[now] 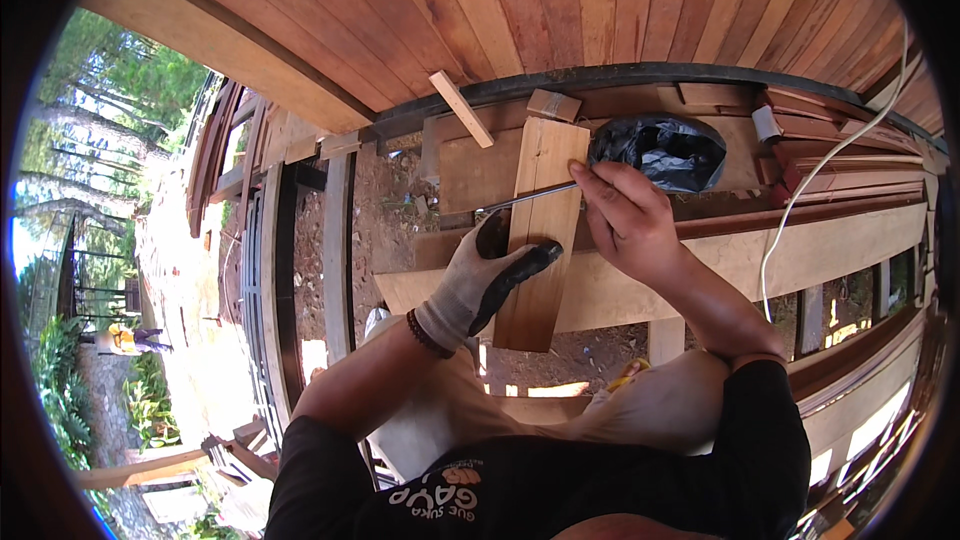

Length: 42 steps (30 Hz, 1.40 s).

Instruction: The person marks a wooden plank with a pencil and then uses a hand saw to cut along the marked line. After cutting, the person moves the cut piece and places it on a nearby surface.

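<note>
Nearest the lens, the gloved left hand (478, 280) lies palm-down on the short wooden board (540, 230), its dark-coated fingers (525, 268) spread flat across the face and wrapping the near-left edge; it is pressed open rather than closed around anything, acting as a clamp. Just beyond and to the right of it, the bare right hand (628, 220) is closed in a pinch grip on the end of a thin metal rod-like tool (525, 200), which crosses the board at a shallow slant toward the left hand; what kind of tool it is cannot be determined. The board stands lengthwise away from the person, resting across a wide pale plank (800, 260) that runs left to right beneath both hands. By judgement the board is rigid, dry and fairly light, with a planed face that could slide on the plank below unless held down; firm downward pressure at its lower half, or a grip on both long edges, would suit it, with care for splinters at the sawn ends. Beyond the right hand sits a crumpled black plastic bag (668, 150), soft and of no support. A white cable (830, 160) trails off to the right. A narrow wooden offcut (461, 108) lies farther out, past the board's far end, near the dark metal rail (600, 75).
</note>
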Available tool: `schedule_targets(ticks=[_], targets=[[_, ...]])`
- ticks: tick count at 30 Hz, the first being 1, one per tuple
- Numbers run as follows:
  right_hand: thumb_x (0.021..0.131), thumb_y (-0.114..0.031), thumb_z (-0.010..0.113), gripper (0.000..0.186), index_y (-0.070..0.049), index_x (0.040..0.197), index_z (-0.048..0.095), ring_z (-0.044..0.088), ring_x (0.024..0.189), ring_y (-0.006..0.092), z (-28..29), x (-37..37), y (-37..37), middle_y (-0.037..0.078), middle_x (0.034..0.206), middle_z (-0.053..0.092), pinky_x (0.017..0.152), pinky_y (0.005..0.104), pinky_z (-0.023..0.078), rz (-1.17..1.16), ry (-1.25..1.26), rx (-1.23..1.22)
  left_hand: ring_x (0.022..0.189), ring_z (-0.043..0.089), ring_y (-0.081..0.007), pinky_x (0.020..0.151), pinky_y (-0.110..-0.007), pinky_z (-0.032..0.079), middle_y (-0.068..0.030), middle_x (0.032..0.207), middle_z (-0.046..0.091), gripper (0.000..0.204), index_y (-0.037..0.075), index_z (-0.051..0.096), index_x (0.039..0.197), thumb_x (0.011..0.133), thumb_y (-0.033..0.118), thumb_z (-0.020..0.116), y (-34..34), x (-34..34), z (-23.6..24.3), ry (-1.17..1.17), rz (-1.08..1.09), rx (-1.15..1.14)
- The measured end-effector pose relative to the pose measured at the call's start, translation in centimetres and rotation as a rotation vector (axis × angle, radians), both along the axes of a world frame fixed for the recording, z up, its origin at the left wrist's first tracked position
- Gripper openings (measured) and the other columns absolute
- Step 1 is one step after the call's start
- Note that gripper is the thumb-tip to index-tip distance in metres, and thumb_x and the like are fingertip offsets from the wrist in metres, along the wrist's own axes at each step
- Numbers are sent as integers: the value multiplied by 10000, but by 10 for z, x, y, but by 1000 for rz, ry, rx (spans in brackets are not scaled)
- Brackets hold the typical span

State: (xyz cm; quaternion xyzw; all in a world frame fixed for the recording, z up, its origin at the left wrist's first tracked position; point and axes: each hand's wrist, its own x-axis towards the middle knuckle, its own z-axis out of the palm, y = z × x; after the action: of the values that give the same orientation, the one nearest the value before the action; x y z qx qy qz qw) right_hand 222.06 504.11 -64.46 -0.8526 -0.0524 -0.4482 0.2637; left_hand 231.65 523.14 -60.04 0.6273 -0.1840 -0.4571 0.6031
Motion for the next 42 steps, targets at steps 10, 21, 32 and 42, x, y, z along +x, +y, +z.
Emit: schedule_targets(ticks=[10,21,32,42], targets=[[834,75,674,159,10,978,681,678,792,180,-6,-2,14,108,925,675,684,276,536,339,125,924,989,634,-119,872,-253,528,-68,1104,652,343,-16,545,1214,895,24,665,3,0,-10,-39,47,-164],[821,115,666,187,16,979,679,662,811,187,0,-4,15,126,906,668,708,274,518,249,84,452,994,615,-101,861,-237,500,-59,1122,643,306,-4,561,1232,943,78,623,-2,1,-10,-83,107,-70],[794,37,679,150,-20,921,621,601,780,91,-42,0,-24,42,833,627,694,244,499,127,11,823,925,632,-121,812,-249,503,-66,1064,671,282,-24,597,1178,930,103,638,6,7,-18,-99,104,44],[754,-179,692,171,-66,882,688,674,790,355,-226,-32,-197,168,798,683,703,408,531,-735,615,359,901,682,-207,766,-303,540,-120,1039,665,347,-44,558,1209,923,128,654,18,-1,31,47,286,53]])
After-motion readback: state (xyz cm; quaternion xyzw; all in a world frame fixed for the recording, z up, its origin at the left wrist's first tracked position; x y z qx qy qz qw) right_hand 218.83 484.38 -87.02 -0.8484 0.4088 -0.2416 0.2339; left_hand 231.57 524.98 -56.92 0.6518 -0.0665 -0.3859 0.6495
